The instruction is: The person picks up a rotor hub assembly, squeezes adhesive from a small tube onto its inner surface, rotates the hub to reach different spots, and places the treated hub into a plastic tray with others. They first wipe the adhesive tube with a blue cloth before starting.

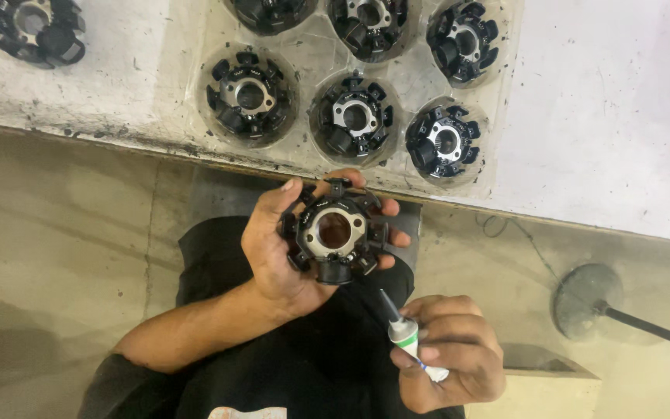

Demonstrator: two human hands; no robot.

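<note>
- While I look down from the head camera, I see my left hand (284,252) cupped under a black stator ring (336,231); the thumb lies over its upper left edge and the fingertips (394,237) come around its right side, so the hand is closed on it.
- The stator ring sits in the palm with its flat face turned up to the camera; it has a pale metal plate around a round centre hole and black coil posts all around the rim.
- My right hand (455,353) is lower and to the right, well below the ring and not touching it; the fingers are curled together around a small white applicator bottle (412,345).
- The bottle has a green band and a thin grey nozzle, and the nozzle points up and left, toward the lower edge of the ring, with a gap between them.
- Above both hands, a clear plastic tray (304,74) lies on the white workbench (606,101); it holds more stator rings of the same kind, each in its own round pocket.
- One separate stator (34,29) lies on the bench at the far upper left, outside the tray.
- To the right, on the floor, stands a round metal base (587,301) with a dark rod going out of it.
</note>
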